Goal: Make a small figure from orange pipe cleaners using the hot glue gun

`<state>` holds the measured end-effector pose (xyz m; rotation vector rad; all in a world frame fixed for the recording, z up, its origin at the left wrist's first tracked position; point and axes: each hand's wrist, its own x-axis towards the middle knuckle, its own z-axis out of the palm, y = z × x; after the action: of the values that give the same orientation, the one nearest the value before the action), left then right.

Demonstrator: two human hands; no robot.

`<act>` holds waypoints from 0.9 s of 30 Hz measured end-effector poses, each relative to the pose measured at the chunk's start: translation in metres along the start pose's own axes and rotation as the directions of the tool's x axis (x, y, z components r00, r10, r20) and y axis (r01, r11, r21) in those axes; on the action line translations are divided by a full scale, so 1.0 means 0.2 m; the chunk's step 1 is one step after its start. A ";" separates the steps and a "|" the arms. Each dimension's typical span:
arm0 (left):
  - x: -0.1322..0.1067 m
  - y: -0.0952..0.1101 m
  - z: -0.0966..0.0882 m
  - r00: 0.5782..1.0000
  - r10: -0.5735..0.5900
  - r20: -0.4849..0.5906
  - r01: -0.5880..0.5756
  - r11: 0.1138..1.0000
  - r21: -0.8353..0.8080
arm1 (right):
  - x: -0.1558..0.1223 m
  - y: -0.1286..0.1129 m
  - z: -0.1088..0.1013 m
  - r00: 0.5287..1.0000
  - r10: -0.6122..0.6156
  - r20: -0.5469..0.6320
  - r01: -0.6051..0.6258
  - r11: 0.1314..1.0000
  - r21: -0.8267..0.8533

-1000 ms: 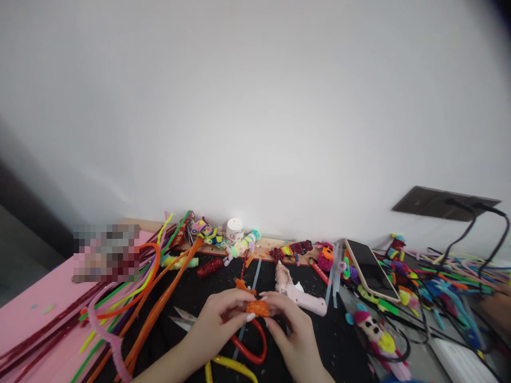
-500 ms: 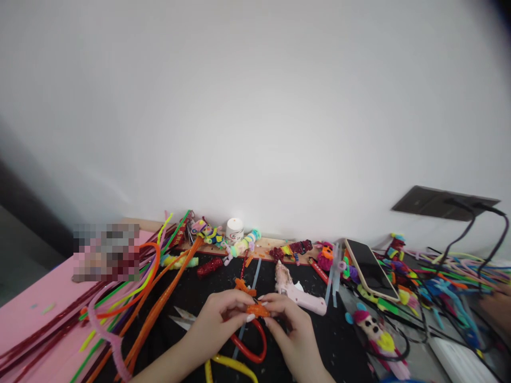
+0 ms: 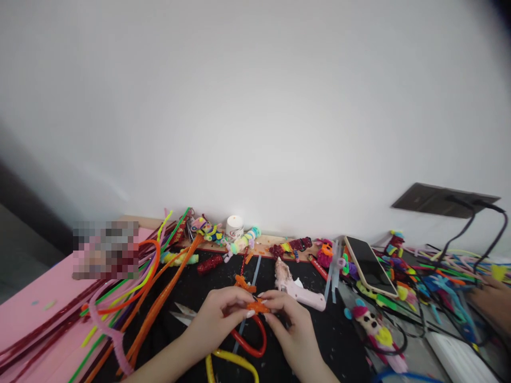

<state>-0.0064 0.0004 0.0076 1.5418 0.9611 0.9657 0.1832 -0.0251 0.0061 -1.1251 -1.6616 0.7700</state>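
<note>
Showing more of itself at the right edge than half a second ago, a co-worker's hand (image 3: 489,303) now has a bright yellow piece (image 3: 498,272) just above it (whether it is held, I cannot tell). The person's own two hands have hardly shifted. Between them, the small orange piece (image 3: 258,306) looks flatter than the plump bundle of a second ago.

It sits above the dark worktop (image 3: 339,346), pinched from both sides: the left hand (image 3: 221,316) has thumb and forefinger closed on its near left end, and the right hand (image 3: 293,322) grips the other end the same way. The gap at each set of fingers is narrow, no wider than the piece itself. A second orange piece (image 3: 245,284) lies just beyond the left fingers. Scissor blades (image 3: 184,314) stick out beside the left wrist, a red loop (image 3: 261,348) lies below the hands, and a pink glue gun (image 3: 305,296) rests beyond the right hand.
</note>
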 end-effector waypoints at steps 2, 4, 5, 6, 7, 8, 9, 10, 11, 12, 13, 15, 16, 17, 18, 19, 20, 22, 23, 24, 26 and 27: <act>0.00 0.01 0.00 1.000 0.002 -0.004 -0.002 1.000 0.015 | 0.00 0.00 0.00 1.000 0.006 0.005 -0.006 1.000 -0.002; 0.00 0.01 0.00 1.000 0.007 -0.006 -0.007 0.999 0.043 | 0.01 -0.01 0.00 1.000 0.013 0.006 -0.013 1.000 0.001; 0.00 0.01 0.00 1.000 0.010 -0.007 -0.010 0.998 0.057 | 0.01 -0.01 0.00 1.000 0.014 0.006 -0.014 1.000 0.003; 0.00 0.01 -0.01 1.000 0.013 -0.007 -0.012 0.998 0.066 | 0.01 -0.02 0.00 1.000 0.014 0.005 -0.014 1.000 0.004; 0.00 0.01 -0.01 1.000 0.014 -0.004 -0.014 0.997 0.072 | 0.01 -0.02 0.00 1.000 0.014 0.005 -0.014 1.000 0.003; 0.00 0.01 -0.01 1.000 0.016 -0.002 -0.016 0.997 0.077 | 0.01 -0.02 0.00 1.000 0.014 0.005 -0.014 1.000 0.001; 0.00 0.01 -0.01 1.000 0.019 0.000 -0.019 0.997 0.081 | 0.01 -0.02 0.00 1.000 0.014 0.006 -0.014 1.000 -0.002; 0.00 0.01 -0.01 1.000 0.022 0.002 -0.022 0.996 0.086 | 0.01 -0.02 0.00 1.000 0.014 0.005 -0.014 1.000 -0.005; 0.00 0.01 -0.01 1.000 0.024 0.005 -0.024 0.995 0.092 | 0.01 -0.02 0.00 1.000 0.015 0.005 -0.015 1.000 -0.009; 0.00 0.00 -0.01 1.000 0.024 0.007 -0.025 0.995 0.101 | 0.01 -0.02 0.00 1.000 0.018 0.007 -0.018 1.000 -0.009; 0.00 0.00 -0.01 1.000 0.025 0.008 -0.026 0.994 0.108 | 0.00 -0.02 0.00 1.000 0.021 0.008 -0.021 1.000 -0.006; 0.00 0.00 -0.01 1.000 0.026 0.009 -0.027 0.992 0.120 | 0.00 -0.01 0.00 0.999 0.029 0.014 -0.029 1.000 0.007; 0.00 0.00 -0.01 1.000 0.026 0.010 -0.027 0.992 0.126 | 0.00 -0.01 0.00 0.999 0.033 0.018 -0.033 0.999 0.012; 0.00 0.00 -0.01 1.000 0.025 0.012 -0.026 0.991 0.132 | 0.00 0.00 0.00 0.999 0.036 0.021 -0.036 0.999 0.016; 0.00 0.00 -0.02 1.000 0.024 0.014 -0.026 0.990 0.137 | 0.00 0.00 0.00 0.999 0.038 0.023 -0.038 0.999 0.017; -0.01 0.00 -0.02 1.000 0.024 0.017 -0.026 0.990 0.139 | 0.00 0.00 0.00 0.999 0.039 0.025 -0.039 0.999 0.017; -0.01 0.00 -0.02 1.000 0.025 0.019 -0.027 0.990 0.140 | 0.01 0.00 0.00 0.999 0.039 0.026 -0.039 0.999 0.018; 0.00 0.00 -0.02 0.999 0.025 0.021 -0.028 0.990 0.137 | 0.01 0.00 0.00 0.999 0.037 0.028 -0.038 0.999 0.023; 0.00 0.01 -0.02 0.999 0.026 0.022 -0.029 0.990 0.136 | 0.01 0.00 0.00 0.999 0.036 0.029 -0.037 0.999 0.025; 0.00 0.01 -0.02 0.999 0.028 0.023 -0.030 0.990 0.137 | 0.01 -0.01 0.00 0.999 0.036 0.029 -0.037 0.999 0.027; 0.00 0.01 -0.02 0.999 0.033 0.028 -0.037 0.989 0.141 | 0.01 -0.01 0.00 0.999 0.038 0.030 -0.039 0.999 0.029; 0.00 0.01 -0.02 0.999 0.036 0.030 -0.040 0.989 0.144 | 0.01 -0.01 0.00 0.999 0.040 0.032 -0.041 0.999 0.031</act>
<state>-0.0096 0.0013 0.0097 1.6957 1.0031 0.9159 0.1824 -0.0245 0.0079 -1.1329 -1.6513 0.8402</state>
